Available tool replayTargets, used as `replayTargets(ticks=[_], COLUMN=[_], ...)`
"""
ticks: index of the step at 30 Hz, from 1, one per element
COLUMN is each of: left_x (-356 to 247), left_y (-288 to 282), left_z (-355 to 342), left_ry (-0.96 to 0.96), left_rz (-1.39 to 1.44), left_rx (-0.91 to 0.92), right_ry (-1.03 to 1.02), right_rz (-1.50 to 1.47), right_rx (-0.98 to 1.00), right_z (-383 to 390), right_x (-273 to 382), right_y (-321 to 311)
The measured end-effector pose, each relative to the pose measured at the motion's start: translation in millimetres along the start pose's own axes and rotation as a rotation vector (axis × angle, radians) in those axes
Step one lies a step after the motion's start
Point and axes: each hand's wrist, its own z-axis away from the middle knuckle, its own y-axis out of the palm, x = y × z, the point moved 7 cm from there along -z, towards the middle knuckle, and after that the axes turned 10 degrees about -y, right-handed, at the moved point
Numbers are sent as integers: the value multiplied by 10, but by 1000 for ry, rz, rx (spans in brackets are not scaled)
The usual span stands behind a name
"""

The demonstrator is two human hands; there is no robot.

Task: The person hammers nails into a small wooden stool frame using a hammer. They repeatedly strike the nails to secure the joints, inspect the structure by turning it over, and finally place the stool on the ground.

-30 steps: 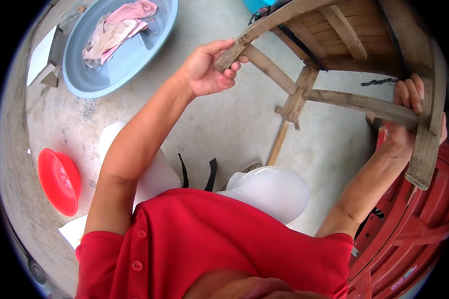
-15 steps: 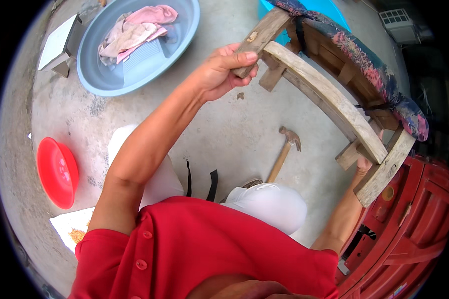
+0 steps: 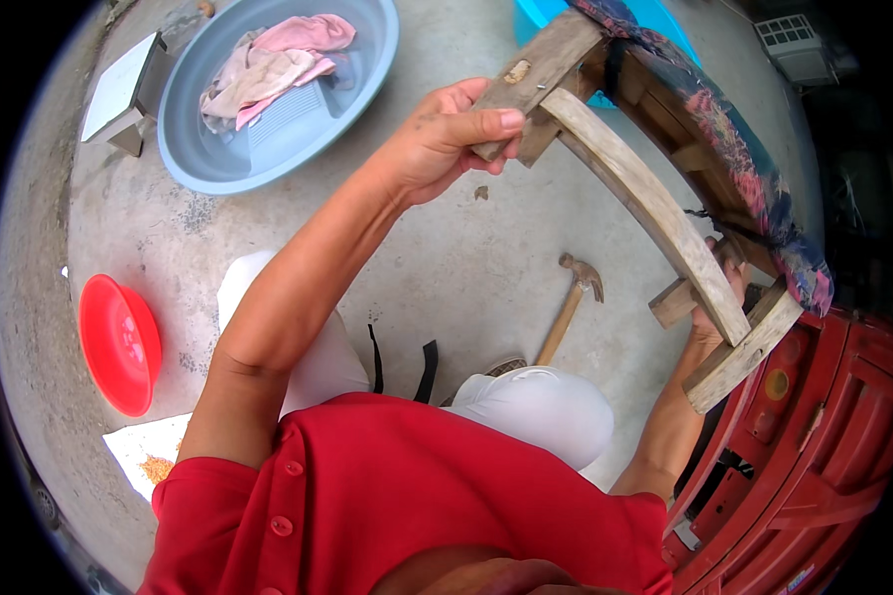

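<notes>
A wooden stool [image 3: 655, 206] with a dark floral cloth cover [image 3: 739, 139] is held up in the air, tipped on its side. My left hand [image 3: 454, 141] is wrapped round the end of one leg, thumb on top. On the other side my right hand [image 3: 726, 283] grips the stool from behind near the far leg; the wood covers part of its fingers. Black straps run along the stool's underside by the cover. Below, on the concrete, a claw hammer [image 3: 563, 315] lies near my right knee, its handle end hidden behind my leg.
A blue-grey washtub [image 3: 193, 164] holds wet pink cloths [image 3: 278, 64]. Beside it stands a low white stool [image 3: 119, 89]. A red basin [image 3: 119, 342] is at left, above a white sheet with orange bits [image 3: 154, 461]. Black strips [image 3: 427, 372] lie near my knees. Red metal bodywork [image 3: 804, 446] borders the right.
The stool has tilted slightly: its right end is lower and nearer me, its left leg a little to the right. More of my right hand shows behind it. Both hands keep their hold.
</notes>
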Motion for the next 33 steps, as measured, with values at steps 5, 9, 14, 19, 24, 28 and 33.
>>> replayTargets(ticks=[5, 9, 14, 19, 24, 28, 33], left_x=[15, 45, 14, 57, 87, 101, 93], left_y=[36, 19, -2, -62, -82, -108, -130], left_z=[18, -10, -2, -35, -39, -58, -47], left_ry=[-5, -6, 6, -18, -31, -41, -44], left_rz=[-30, -54, -24, 31, 79, 87, 85], left_rx=[11, 7, -28, -41, -32, -22, -37], right_ry=[-64, -61, -105, -81, -57, -47, -24], right_rz=[57, 67, 193, 214, 199, 187, 163], right_rx=[-71, -88, -245, -357, -414, -433, -427], right_z=[37, 68, 108, 130, 131, 134, 143], right_x=[0, 6, 47, 35, 2, -2, -11], right_y=[-31, -137, -287, -507, -657, -718, -742])
